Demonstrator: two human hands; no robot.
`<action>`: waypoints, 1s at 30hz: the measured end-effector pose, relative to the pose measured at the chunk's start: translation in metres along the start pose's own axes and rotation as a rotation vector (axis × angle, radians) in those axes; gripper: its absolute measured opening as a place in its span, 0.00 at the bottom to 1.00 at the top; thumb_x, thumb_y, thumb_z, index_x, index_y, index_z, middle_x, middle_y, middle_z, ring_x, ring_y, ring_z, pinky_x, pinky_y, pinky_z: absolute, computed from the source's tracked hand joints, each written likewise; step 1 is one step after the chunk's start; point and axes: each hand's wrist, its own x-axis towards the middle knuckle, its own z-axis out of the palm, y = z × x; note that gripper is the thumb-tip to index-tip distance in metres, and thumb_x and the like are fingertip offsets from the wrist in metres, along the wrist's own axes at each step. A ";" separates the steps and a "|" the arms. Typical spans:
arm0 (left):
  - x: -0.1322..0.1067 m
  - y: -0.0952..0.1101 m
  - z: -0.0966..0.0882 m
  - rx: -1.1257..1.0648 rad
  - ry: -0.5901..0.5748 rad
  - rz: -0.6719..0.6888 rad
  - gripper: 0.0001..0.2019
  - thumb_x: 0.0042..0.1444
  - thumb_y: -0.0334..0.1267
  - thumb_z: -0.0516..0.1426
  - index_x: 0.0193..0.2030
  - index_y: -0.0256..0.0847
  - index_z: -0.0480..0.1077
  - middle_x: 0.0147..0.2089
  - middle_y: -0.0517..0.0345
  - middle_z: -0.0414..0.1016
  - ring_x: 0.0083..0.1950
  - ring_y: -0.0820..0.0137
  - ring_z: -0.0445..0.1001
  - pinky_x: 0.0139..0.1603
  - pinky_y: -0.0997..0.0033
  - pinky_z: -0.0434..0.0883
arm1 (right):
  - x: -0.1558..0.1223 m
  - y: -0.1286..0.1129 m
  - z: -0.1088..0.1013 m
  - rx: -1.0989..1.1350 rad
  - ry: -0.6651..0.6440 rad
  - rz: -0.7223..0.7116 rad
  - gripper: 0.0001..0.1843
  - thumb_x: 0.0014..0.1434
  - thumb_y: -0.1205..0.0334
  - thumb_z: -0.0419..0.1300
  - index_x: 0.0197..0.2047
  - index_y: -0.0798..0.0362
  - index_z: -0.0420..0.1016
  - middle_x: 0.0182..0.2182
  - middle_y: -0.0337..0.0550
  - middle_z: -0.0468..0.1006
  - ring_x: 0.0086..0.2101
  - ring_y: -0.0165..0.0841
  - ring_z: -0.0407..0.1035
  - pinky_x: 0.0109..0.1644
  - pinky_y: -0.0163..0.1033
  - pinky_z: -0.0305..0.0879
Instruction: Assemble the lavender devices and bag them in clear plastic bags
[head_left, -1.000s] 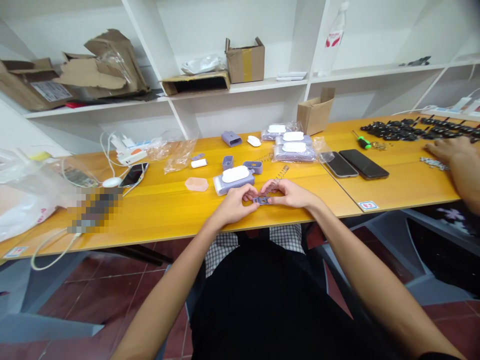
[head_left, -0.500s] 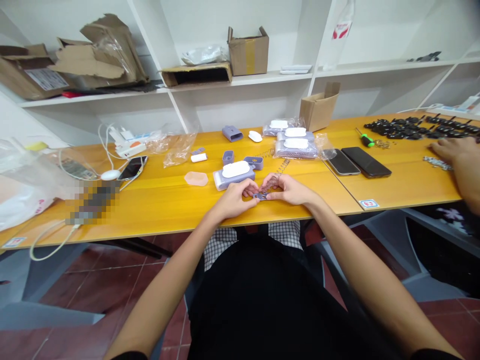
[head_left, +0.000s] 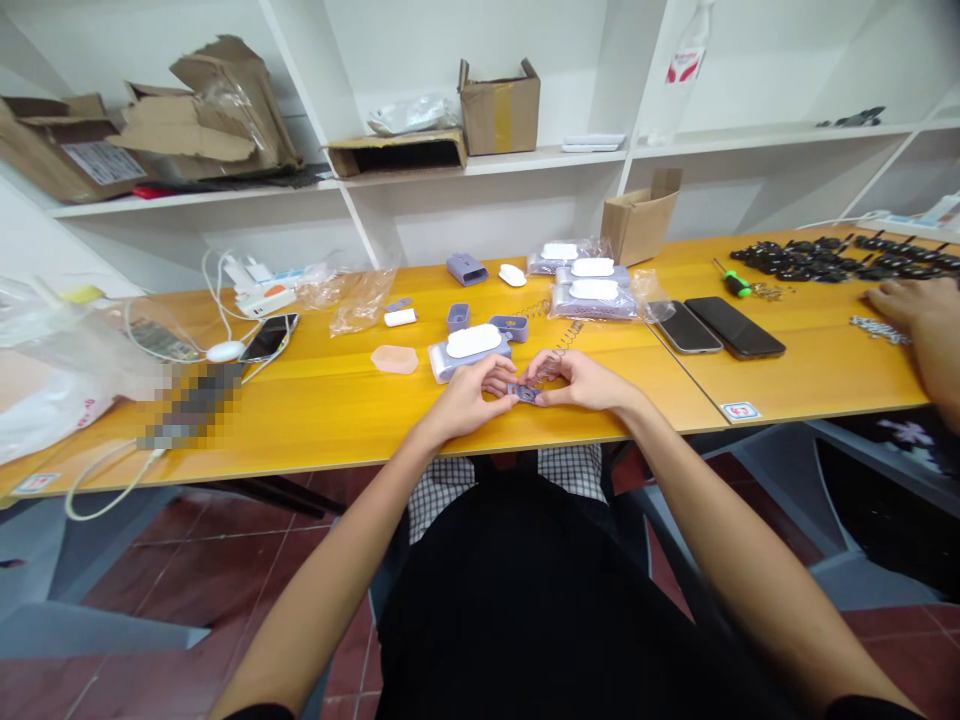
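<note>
My left hand (head_left: pixel 466 399) and my right hand (head_left: pixel 579 381) meet over the yellow table (head_left: pixel 322 400), near its front edge. Both pinch a small grey-purple part (head_left: pixel 524 393) between thumb and fingers. A thin coiled spring (head_left: pixel 559 345) runs from my right hand's fingers toward the back right. Just behind my hands lies a purple case with a white lid (head_left: pixel 469 350). Two small purple pieces (head_left: pixel 457 317) (head_left: pixel 510 327) sit behind that case.
Bagged purple-and-white cases (head_left: pixel 589 290) lie at the back, with a pale pink lid (head_left: pixel 394 359) to the left. Two dark phones (head_left: pixel 712 326) and a green screwdriver (head_left: pixel 730 278) lie right. Another person's hand (head_left: pixel 904 300) rests by rows of black parts (head_left: pixel 825 257). Cables and a phone (head_left: pixel 270 336) lie left.
My hands have stayed together on the small part, fingers shifting slightly and closing in on it. The view has tilted a little.
</note>
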 end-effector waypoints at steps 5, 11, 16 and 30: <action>0.000 0.002 0.001 0.019 0.011 0.009 0.16 0.58 0.35 0.67 0.50 0.40 0.69 0.49 0.49 0.81 0.43 0.68 0.83 0.51 0.59 0.82 | 0.001 0.005 0.003 0.025 0.053 0.034 0.16 0.51 0.60 0.74 0.41 0.48 0.75 0.41 0.42 0.82 0.45 0.39 0.77 0.59 0.53 0.73; 0.000 0.006 0.001 0.102 0.021 0.027 0.13 0.58 0.36 0.67 0.48 0.40 0.72 0.46 0.52 0.81 0.41 0.68 0.82 0.50 0.59 0.82 | 0.001 0.008 0.004 0.006 0.099 0.035 0.16 0.52 0.59 0.74 0.41 0.47 0.75 0.40 0.42 0.83 0.43 0.39 0.78 0.56 0.53 0.74; 0.001 0.008 0.001 0.144 0.039 0.041 0.11 0.58 0.37 0.67 0.46 0.40 0.73 0.43 0.53 0.82 0.42 0.67 0.82 0.49 0.60 0.82 | 0.001 0.008 0.003 0.006 0.094 0.046 0.15 0.52 0.60 0.73 0.41 0.48 0.74 0.40 0.41 0.82 0.43 0.38 0.78 0.56 0.53 0.74; 0.002 0.004 0.002 0.144 0.052 0.052 0.12 0.57 0.38 0.69 0.39 0.40 0.70 0.41 0.53 0.82 0.43 0.65 0.82 0.50 0.58 0.81 | 0.001 -0.005 0.007 -0.106 0.153 0.056 0.13 0.53 0.61 0.72 0.39 0.48 0.74 0.37 0.42 0.82 0.40 0.40 0.77 0.51 0.52 0.74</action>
